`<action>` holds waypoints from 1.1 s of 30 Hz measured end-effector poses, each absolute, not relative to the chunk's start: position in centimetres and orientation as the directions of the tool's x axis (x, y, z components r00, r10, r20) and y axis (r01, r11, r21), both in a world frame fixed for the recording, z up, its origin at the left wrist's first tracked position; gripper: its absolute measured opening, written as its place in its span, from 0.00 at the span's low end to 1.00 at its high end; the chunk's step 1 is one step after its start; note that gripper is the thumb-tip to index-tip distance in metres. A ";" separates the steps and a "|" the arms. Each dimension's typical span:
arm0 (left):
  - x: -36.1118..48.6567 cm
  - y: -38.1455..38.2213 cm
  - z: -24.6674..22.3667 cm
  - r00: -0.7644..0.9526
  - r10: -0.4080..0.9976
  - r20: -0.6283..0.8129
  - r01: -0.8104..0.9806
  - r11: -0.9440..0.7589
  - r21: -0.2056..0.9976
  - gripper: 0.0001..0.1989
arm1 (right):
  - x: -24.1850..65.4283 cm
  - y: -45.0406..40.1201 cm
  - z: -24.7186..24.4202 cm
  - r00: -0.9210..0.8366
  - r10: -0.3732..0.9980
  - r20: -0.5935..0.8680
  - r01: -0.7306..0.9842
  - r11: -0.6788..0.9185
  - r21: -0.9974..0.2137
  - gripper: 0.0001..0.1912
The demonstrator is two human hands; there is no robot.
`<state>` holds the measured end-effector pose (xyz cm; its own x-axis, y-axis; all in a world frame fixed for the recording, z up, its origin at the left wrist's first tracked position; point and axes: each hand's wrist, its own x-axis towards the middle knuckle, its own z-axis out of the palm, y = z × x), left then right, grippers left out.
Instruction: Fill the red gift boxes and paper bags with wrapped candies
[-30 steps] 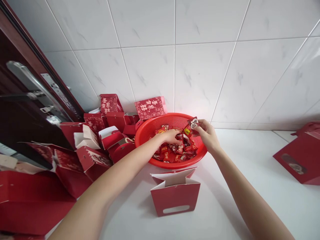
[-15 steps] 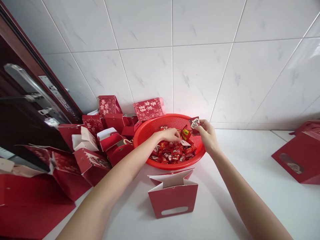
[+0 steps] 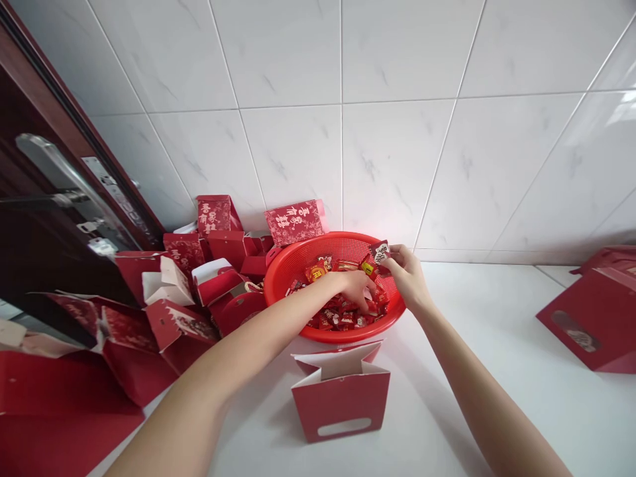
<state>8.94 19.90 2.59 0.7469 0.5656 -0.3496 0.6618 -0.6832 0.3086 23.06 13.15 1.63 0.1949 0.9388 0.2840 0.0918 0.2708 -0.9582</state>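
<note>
A red plastic basket [image 3: 283,321] with mesh sides holds many small red wrapped candies [image 3: 345,321]. My left hand [image 3: 358,289] is down among these candies, its fingers bent and partly apart; a pinkish bit shows between them, and the fingertips are partly hidden. Above the basket's right rim, my right hand [image 3: 408,275] pinches a dark red candy packet [image 3: 380,252] with white lettering between thumb and fingers. In front of the basket, a red paper gift box [image 3: 342,407] stands upright, its top unfolded and an oval window in its front.
Several red gift boxes [image 3: 183,331] crowd the left side, some with flaps up. A patterned red box [image 3: 294,222] leans against the tiled wall behind the basket. Another red box [image 3: 591,321] is at the far right. A dark door with a metal handle [image 3: 64,175] borders the left.
My left hand has moved right and nearer me within the basket, uncovering candies at its back left. My right hand keeps its packet, now tilted differently. The view has shifted slightly.
</note>
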 end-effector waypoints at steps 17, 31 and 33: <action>3.5 22.8 4.7 0.492 0.831 -0.259 0.809 -0.326 0.490 0.12 | 22.7 13.0 1.8 0.210 0.936 0.282 0.079 0.271 -0.959 0.12; 7.9 17.4 3.6 0.719 0.428 -0.548 0.591 -0.791 0.157 0.43 | 22.7 12.8 1.6 0.205 0.935 0.290 0.119 0.270 -0.955 0.13; 8.5 17.1 3.2 0.704 0.464 -0.538 0.589 -0.805 0.076 0.36 | 22.7 12.9 1.6 0.207 0.932 0.297 0.125 0.276 -0.953 0.13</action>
<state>8.52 17.14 3.24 0.7039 0.4642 -0.5376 0.5887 -0.8048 0.0759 22.70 12.88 1.62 0.2065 0.9322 0.2973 0.1249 0.2763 -0.9529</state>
